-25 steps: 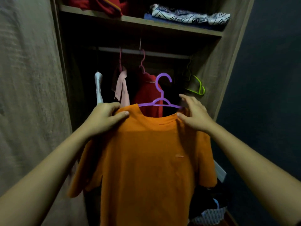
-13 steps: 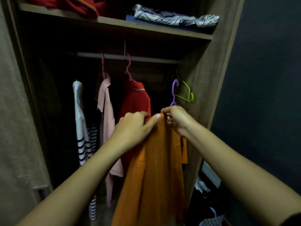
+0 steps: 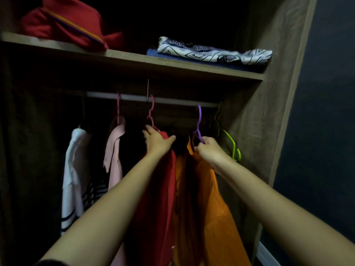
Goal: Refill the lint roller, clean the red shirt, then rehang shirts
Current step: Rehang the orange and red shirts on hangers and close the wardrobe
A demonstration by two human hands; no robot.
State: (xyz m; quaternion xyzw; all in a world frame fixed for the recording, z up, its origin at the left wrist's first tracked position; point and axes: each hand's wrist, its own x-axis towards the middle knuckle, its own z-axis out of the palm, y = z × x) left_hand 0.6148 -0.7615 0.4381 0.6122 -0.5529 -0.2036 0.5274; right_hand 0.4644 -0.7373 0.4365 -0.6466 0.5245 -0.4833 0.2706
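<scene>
Purple hanger [image 3: 198, 123], hook up at the rail [image 3: 132, 97], is gripped at its neck by the curled right hand [image 3: 208, 149], with the orange shirt [image 3: 207, 208] hanging from it. Under the rail beside it, the left hand [image 3: 158, 141] presses spread fingers on the red shirt [image 3: 157, 198]. A green hanger [image 3: 233, 144] hangs at the rail's right end.

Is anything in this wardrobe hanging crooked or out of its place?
Two small things. The red cloth on the top shelf sags over its front edge. The green hanger beside the right wall carries no garment. Nothing looks torn or spilled.
</scene>
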